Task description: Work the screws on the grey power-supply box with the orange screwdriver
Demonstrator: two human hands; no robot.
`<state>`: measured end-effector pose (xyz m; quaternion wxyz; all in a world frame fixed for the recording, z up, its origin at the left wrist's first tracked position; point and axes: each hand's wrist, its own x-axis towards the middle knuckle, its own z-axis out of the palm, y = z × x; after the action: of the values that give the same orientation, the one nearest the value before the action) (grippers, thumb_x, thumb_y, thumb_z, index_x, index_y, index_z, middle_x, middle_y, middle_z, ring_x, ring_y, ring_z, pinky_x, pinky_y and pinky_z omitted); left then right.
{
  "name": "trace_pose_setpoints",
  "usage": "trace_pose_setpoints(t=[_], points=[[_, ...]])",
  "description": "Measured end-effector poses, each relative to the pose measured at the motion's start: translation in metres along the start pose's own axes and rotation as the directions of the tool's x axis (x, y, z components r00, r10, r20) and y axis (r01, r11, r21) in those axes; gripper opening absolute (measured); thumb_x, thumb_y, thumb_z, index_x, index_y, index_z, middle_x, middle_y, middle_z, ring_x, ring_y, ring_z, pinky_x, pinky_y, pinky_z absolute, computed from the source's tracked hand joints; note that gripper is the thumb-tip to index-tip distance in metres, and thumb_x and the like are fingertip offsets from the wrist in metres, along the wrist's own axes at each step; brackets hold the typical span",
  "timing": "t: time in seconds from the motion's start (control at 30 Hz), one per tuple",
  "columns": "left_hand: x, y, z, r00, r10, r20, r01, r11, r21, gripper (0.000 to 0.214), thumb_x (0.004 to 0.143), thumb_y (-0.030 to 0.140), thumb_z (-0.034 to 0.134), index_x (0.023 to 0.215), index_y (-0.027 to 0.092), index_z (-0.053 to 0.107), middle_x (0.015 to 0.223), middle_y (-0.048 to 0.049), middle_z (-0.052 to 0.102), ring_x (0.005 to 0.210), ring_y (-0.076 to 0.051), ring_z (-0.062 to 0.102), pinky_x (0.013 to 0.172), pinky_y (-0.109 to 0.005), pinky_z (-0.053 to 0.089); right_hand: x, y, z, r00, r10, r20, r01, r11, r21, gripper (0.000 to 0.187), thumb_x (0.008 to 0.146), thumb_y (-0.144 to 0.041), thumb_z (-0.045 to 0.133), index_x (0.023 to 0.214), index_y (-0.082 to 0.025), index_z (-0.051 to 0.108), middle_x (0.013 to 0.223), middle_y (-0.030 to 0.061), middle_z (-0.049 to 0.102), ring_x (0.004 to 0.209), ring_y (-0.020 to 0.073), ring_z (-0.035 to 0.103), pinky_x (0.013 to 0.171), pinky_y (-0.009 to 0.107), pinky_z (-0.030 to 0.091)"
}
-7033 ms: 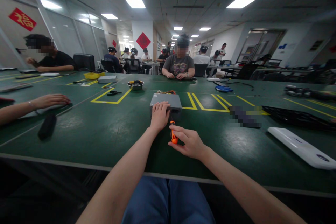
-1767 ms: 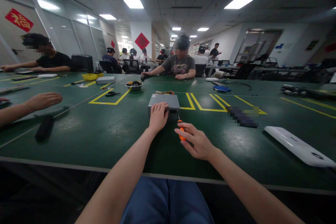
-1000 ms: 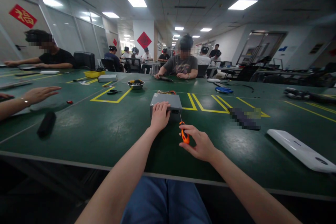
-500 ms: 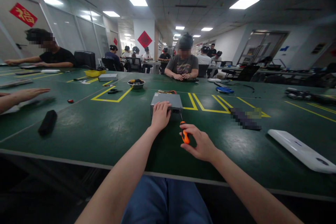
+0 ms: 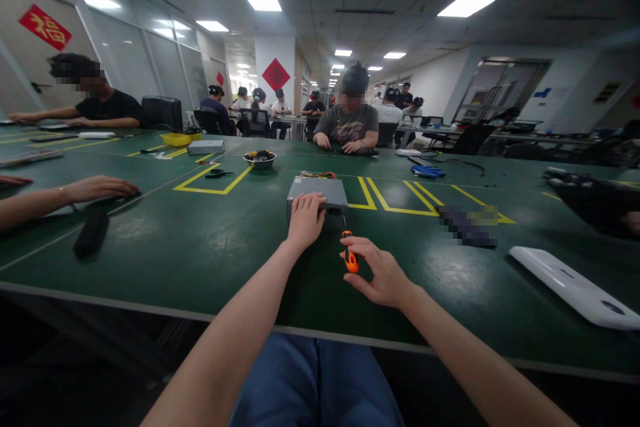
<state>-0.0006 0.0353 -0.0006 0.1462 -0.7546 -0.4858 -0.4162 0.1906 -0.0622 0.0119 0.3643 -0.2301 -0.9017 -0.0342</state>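
A grey metal computer power supply (image 5: pixel 333 191) lies on the green table, its coloured wires bunched at the far side. My left hand (image 5: pixel 306 219) grips its near edge, fingers over the top and thumb at the front face beside the socket. Between the fingertips and thumb of my right hand (image 5: pixel 384 272) is an orange and black screwdriver (image 5: pixel 351 258). Its thin shaft points up and away, with the tip at the lower right corner of the power supply's front. Whether the tip sits in a screw is too small to tell.
A metal bowl (image 5: pixel 260 159) of tools stands beyond, left of the power supply. At right lie a blurred dark object (image 5: pixel 465 227) and a white panel (image 5: pixel 575 287). A black block (image 5: pixel 91 233) is at left, near another person's hand (image 5: pixel 107 188). A co-worker (image 5: pixel 349 123) sits opposite.
The screwdriver handle has turned slightly in my right fingers; my left hand stays put. At left, a neighbour's hand has come down to the table; at right, a dark-sleeved arm has come in.
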Motion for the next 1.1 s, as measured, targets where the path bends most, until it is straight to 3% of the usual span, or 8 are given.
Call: trace_pose_setpoints(t=[0.1, 0.2, 0.33, 0.53, 0.73, 0.87, 0.97, 1.1], points=[[0.0, 0.0, -0.0003, 1.0, 0.004, -0.003, -0.004, 1.0, 0.001, 0.025, 0.084, 0.019, 0.048, 0.109, 0.023, 0.049, 0.123, -0.0014, 0.056, 0.119, -0.017, 0.045, 0.108, -0.038, 0.026, 0.0007, -0.0003, -0.0019, 1.0, -0.019, 0.02, 0.02, 0.998, -0.067, 0.034, 0.089, -0.027, 0.045, 0.122, -0.019, 0.041, 0.12, 0.015, 0.051, 0.106, 0.0226, 0.057, 0.081, 0.035, 0.052], [0.0001, 0.0001, -0.0001, 1.0, 0.003, -0.006, -0.003, 1.0, 0.003, 0.025, 0.084, 0.019, 0.048, 0.108, 0.024, 0.049, 0.123, -0.0015, 0.056, 0.118, -0.018, 0.046, 0.107, -0.038, 0.026, -0.0007, 0.002, 0.001, 0.997, -0.036, -0.061, 0.028, 0.992, -0.122, 0.028, 0.087, -0.027, 0.051, 0.114, -0.02, 0.046, 0.114, 0.0142, 0.054, 0.101, 0.0225, 0.06, 0.076, 0.033, 0.054], [0.0001, 0.0001, 0.0001, 1.0, 0.008, -0.006, -0.008, 1.0, 0.009, 0.024, 0.084, 0.019, 0.047, 0.108, 0.024, 0.049, 0.122, -0.0017, 0.056, 0.118, -0.018, 0.046, 0.107, -0.038, 0.026, -0.0035, 0.0052, 0.0041, 0.988, 0.029, -0.151, -0.034, 0.999, -0.032, 0.03, 0.084, -0.029, 0.057, 0.107, -0.021, 0.04, 0.112, 0.0136, 0.057, 0.098, 0.0222, 0.062, 0.072, 0.033, 0.055], [-0.0002, -0.0004, 0.0008, 1.0, 0.012, -0.01, -0.012, 1.0, 0.003, 0.023, 0.085, 0.02, 0.047, 0.108, 0.023, 0.049, 0.122, -0.0018, 0.056, 0.118, -0.018, 0.046, 0.108, -0.038, 0.026, -0.0001, 0.0016, -0.0024, 1.0, -0.006, -0.017, 0.005, 0.998, -0.061, 0.035, 0.089, -0.028, 0.046, 0.122, -0.019, 0.038, 0.119, 0.0153, 0.051, 0.109, 0.0244, 0.055, 0.083, 0.038, 0.052], [0.0001, -0.0011, 0.0016, 1.0, 0.006, -0.007, -0.006, 1.0, 0.006, 0.024, 0.084, 0.019, 0.048, 0.108, 0.024, 0.049, 0.122, -0.0016, 0.056, 0.118, -0.018, 0.046, 0.108, -0.038, 0.026, -0.0015, 0.0049, 0.0005, 0.992, 0.032, -0.119, -0.041, 0.996, -0.077, 0.028, 0.084, -0.032, 0.058, 0.104, -0.019, 0.044, 0.109, 0.0135, 0.056, 0.096, 0.0221, 0.061, 0.073, 0.033, 0.054], [-0.0001, -0.0009, 0.0008, 1.0, 0.012, -0.003, -0.012, 1.0, 0.005, 0.024, 0.084, 0.019, 0.047, 0.108, 0.024, 0.049, 0.122, -0.0021, 0.056, 0.119, -0.018, 0.046, 0.107, -0.038, 0.026, -0.0019, 0.0046, -0.0002, 0.996, 0.04, -0.077, -0.042, 0.999, -0.026, 0.035, 0.085, -0.034, 0.054, 0.112, -0.018, 0.04, 0.113, 0.0154, 0.053, 0.106, 0.0244, 0.056, 0.079, 0.036, 0.053], [-0.0003, -0.001, 0.0008, 1.0, 0.014, -0.007, -0.014, 1.0, 0.001, 0.024, 0.084, 0.019, 0.048, 0.108, 0.024, 0.049, 0.122, -0.0017, 0.056, 0.119, -0.017, 0.046, 0.108, -0.038, 0.025, -0.0007, 0.0029, -0.0017, 1.0, 0.002, -0.01, -0.002, 0.997, -0.08, 0.035, 0.088, -0.029, 0.047, 0.12, -0.017, 0.04, 0.117, 0.0158, 0.051, 0.109, 0.0245, 0.054, 0.081, 0.036, 0.052], [-0.0003, -0.0015, 0.0014, 1.0, 0.005, -0.007, -0.005, 1.0, 0.001, 0.024, 0.084, 0.02, 0.048, 0.108, 0.024, 0.049, 0.122, -0.0013, 0.056, 0.118, -0.017, 0.046, 0.108, -0.037, 0.026, -0.0015, 0.0043, 0.0008, 0.998, -0.002, -0.069, -0.007, 0.992, -0.124, 0.031, 0.085, -0.033, 0.055, 0.111, -0.019, 0.045, 0.112, 0.0135, 0.055, 0.101, 0.0229, 0.058, 0.076, 0.034, 0.053]])
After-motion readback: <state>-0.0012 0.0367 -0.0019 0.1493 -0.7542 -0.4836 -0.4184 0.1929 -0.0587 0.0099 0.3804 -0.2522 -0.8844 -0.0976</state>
